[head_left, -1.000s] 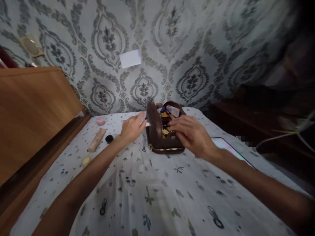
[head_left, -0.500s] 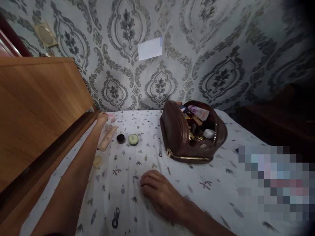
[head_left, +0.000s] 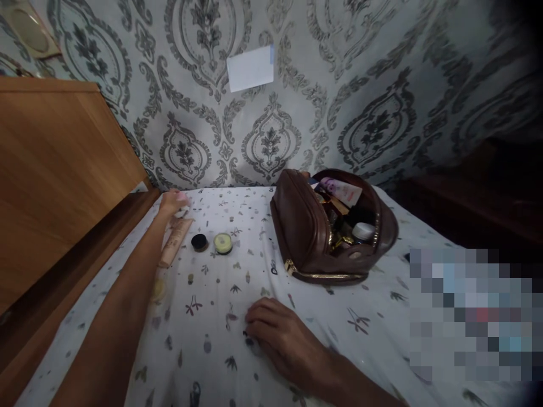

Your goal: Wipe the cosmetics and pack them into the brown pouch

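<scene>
At the far left of the sheet, my left hand [head_left: 170, 202] is closed on a small pink item [head_left: 183, 198], whose kind I cannot make out. Beside my left forearm lies a beige squeeze tube [head_left: 176, 242]. A small jar with a black lid [head_left: 199, 243] stands to its right, then a round pot with a pale green top [head_left: 223, 243]. A yellowish round piece [head_left: 158, 289] is partly hidden by the forearm. My right hand [head_left: 278, 333] rests on the sheet, fingers curled together, with nothing visible in them. In front of it sits an unzipped brown cosmetic bag [head_left: 297, 220].
Inside the bag are a lilac and white tube [head_left: 341, 191], a white-capped jar [head_left: 363, 232] and several other items. A wooden furniture panel [head_left: 63, 169] borders the bed on the left. Patterned wallpaper with a white card [head_left: 251, 69] rises behind. A blurred patch covers the right side.
The view has shifted slightly, so the wall and the small containers sit a little further left. My left hand stays at the pink item; my right hand still rests on the sheet.
</scene>
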The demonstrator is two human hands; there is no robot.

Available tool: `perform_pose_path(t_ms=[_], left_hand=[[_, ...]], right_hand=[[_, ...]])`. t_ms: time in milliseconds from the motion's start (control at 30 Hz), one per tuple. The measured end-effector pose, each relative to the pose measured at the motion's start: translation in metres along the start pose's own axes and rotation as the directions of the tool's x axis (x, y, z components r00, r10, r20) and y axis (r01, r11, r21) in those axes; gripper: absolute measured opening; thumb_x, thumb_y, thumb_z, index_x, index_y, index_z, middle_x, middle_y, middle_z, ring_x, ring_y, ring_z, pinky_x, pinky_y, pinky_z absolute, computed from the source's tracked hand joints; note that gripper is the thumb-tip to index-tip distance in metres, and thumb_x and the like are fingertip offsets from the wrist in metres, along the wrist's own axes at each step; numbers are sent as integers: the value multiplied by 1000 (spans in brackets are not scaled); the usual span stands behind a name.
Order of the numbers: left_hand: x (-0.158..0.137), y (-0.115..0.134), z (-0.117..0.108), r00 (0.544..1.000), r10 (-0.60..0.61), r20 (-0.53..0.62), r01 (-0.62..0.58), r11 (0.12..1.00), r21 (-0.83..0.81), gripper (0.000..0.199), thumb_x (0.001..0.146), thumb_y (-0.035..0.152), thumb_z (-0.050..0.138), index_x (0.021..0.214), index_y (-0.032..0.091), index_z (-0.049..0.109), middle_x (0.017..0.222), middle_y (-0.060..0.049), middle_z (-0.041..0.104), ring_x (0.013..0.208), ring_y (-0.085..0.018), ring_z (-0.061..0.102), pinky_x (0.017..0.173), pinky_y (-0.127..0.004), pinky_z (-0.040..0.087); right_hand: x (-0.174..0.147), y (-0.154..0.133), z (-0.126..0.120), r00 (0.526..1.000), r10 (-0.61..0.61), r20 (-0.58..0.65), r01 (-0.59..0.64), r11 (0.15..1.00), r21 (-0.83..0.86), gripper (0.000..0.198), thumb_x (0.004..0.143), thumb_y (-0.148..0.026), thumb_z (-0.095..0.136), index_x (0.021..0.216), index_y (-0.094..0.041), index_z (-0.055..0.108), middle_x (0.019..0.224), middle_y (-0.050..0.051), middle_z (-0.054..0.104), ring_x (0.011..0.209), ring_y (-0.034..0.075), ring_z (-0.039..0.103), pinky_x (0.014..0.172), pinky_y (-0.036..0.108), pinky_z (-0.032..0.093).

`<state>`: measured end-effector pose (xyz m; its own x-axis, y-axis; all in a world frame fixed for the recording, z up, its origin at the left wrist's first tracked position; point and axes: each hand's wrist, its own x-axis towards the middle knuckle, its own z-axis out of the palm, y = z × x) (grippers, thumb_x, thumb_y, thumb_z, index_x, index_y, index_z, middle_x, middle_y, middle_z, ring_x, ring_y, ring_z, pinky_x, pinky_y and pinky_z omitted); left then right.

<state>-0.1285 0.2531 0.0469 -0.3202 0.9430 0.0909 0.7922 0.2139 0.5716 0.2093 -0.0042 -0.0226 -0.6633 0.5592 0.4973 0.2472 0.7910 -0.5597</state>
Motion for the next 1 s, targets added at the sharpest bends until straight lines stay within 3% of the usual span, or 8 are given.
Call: perform_pose_path(t_ms=[200, 300, 433, 600, 733, 800, 900, 1000], left_hand=[[-75, 28, -34, 948, 250, 196, -168, 919, -357, 66, 75, 49, 69, 133, 21, 57, 111, -7, 69, 86, -19, 68, 70, -26, 54], [-135, 37, -35, 803, 466, 371, -266, 838, -477, 71, 73, 51, 73, 136, 23, 57, 118, -7, 68, 97, -23, 67, 79, -30, 55], [-213, 40, -11, 662, 592, 460, -548, 801, -241, 55, 81, 44, 68, 133, 27, 59, 133, -7, 62, 123, -27, 58, 105, -38, 47], [-262, 37, 13, 684, 538, 492, -679, 716, 161, 59, 95, 44, 49, 150, 27, 42, 149, -11, 48, 136, -31, 47, 106, -42, 46], [-280, 54, 8, 753, 476, 454, -653, 624, 429, 70, 92, 54, 54, 154, 25, 37, 153, -19, 43, 137, -45, 42, 103, -59, 43], [-300, 70, 7, 707, 603, 369, -703, 550, 450, 62, 95, 47, 50, 150, 21, 42, 151, -22, 44, 137, -47, 39, 104, -65, 38], [-354, 98, 14, 471, 730, 496, -880, 427, 207, 38, 97, 23, 40, 127, 19, 63, 127, -18, 63, 123, -36, 54, 103, -54, 43], [-430, 128, 30, -217, 703, 677, -870, 176, -461, 29, 92, 14, 50, 111, 22, 70, 110, -9, 73, 105, -25, 65, 96, -38, 52]], right_hand=[[0, 5, 0, 946, 313, -86, -276, 915, 293, 26, 95, -27, 55, 119, -24, 64, 104, 8, 73, 92, 20, 68, 79, 35, 58], [1, 8, 1, 858, 497, -133, -396, 803, 445, 41, 89, -37, 64, 128, -24, 59, 112, 9, 70, 96, 21, 68, 79, 36, 58], [7, 11, 2, 790, 589, -171, -374, 684, 626, 42, 86, -41, 67, 124, -23, 60, 114, 8, 66, 101, 20, 66, 82, 34, 56], [26, 11, -6, 550, 834, 38, -275, 138, 952, 10, 90, -26, 63, 98, -21, 62, 86, 0, 65, 84, 13, 67, 75, 24, 53], [35, 17, -20, 503, 840, 204, -290, -58, 955, 27, 102, -20, 42, 85, -14, 62, 78, 6, 67, 75, 12, 68, 73, 22, 55], [33, 21, -25, 542, 788, 290, -276, -159, 948, 32, 104, -19, 37, 87, -13, 64, 78, 7, 69, 73, 11, 67, 73, 20, 56], [24, 26, -26, 661, 670, 338, -230, -247, 941, 30, 105, -19, 35, 101, -13, 65, 82, 6, 73, 79, 13, 69, 78, 22, 58], [18, 29, -24, 715, 618, 327, -200, -268, 943, 33, 105, -19, 33, 119, -14, 62, 85, 6, 75, 85, 14, 71, 79, 23, 59]])
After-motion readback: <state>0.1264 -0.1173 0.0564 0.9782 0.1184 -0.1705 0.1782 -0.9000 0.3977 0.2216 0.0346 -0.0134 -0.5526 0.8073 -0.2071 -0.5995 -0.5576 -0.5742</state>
